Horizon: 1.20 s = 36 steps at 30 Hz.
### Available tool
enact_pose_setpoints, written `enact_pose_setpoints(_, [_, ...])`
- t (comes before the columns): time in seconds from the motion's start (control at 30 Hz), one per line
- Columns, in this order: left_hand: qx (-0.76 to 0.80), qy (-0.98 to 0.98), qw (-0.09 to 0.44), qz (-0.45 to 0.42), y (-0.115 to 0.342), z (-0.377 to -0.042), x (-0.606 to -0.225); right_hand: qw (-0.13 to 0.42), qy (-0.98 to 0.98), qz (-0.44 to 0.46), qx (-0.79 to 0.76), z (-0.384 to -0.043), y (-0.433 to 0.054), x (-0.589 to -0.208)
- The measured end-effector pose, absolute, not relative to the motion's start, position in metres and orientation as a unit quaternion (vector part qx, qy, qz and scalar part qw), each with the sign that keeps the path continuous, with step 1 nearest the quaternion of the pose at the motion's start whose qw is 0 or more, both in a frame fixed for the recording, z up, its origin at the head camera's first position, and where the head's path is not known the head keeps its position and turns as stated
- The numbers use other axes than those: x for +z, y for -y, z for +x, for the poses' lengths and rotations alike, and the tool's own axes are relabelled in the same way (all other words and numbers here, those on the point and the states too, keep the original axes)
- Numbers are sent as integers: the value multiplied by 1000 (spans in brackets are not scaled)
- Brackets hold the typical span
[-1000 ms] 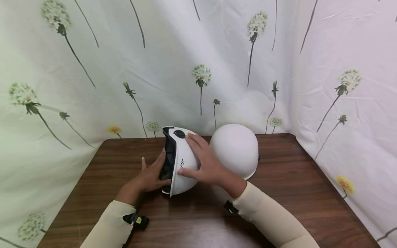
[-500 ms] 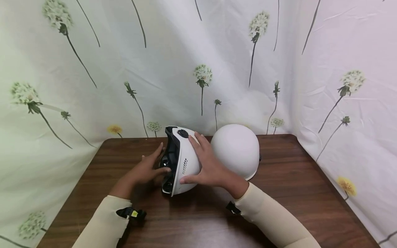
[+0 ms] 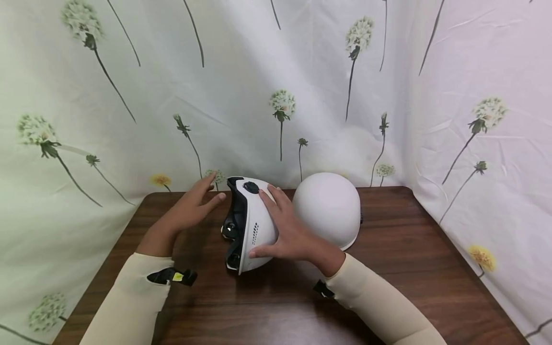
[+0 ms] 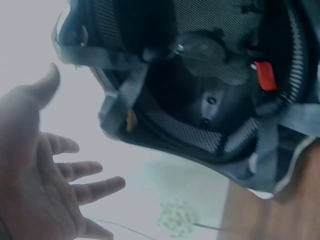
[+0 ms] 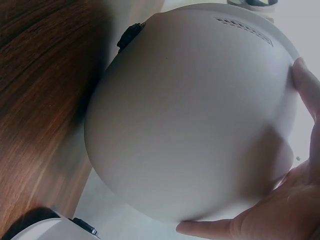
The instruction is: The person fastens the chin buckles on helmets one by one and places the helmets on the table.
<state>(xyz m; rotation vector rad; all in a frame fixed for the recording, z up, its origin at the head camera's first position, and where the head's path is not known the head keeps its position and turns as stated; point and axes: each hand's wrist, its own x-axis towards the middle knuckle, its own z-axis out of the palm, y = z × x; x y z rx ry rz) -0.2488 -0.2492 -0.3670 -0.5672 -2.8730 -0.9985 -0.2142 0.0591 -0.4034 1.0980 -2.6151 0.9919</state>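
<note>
A white helmet (image 3: 263,235) with dark vents is tipped on its side on the wooden table, its opening turned left. My right hand (image 3: 291,232) rests spread on its shell, thumb near the rim and fingers along the upper side. In the right wrist view, the straight fingers (image 5: 205,228) lie along the shell's edge. My left hand (image 3: 185,215) is held off the opening, fingers extended and palm towards it, with nothing in it. Inside the helmet, the left wrist view shows black padding, grey straps (image 4: 267,155) and a red buckle piece (image 4: 265,76).
A second white helmet (image 3: 327,208), dome up, stands just right of the first, close behind my right hand. The brown table (image 3: 258,311) ends at a white cloth backdrop (image 3: 241,96) printed with flowers, which also hangs along the sides.
My left hand has drawn out of the helmet's opening, moving up and left away from it. The helmet has turned slightly, and straps now hang at its opening. My right hand stays on the shell.
</note>
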Motion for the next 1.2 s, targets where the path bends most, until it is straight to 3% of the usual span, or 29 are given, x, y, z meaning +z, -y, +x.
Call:
enact_pose_setpoints(0.3, [-308, 931, 15, -195, 217, -250, -337, 57, 867, 362, 338, -213, -59, -403])
enact_pose_setpoints(0.6, [-314, 932, -17, -181, 204, -259, -340, 48, 870, 348, 346, -215, -58, -404])
enact_pose_setpoints(0.83, [-359, 913, -40, -191, 211, -261, -341, -11, 853, 269, 447, -218, -61, -416])
enact_pose_setpoints(1.2, [-398, 892, -29, -210, 226, -256, -344, -44, 764, 207, 610, -216, -45, -442])
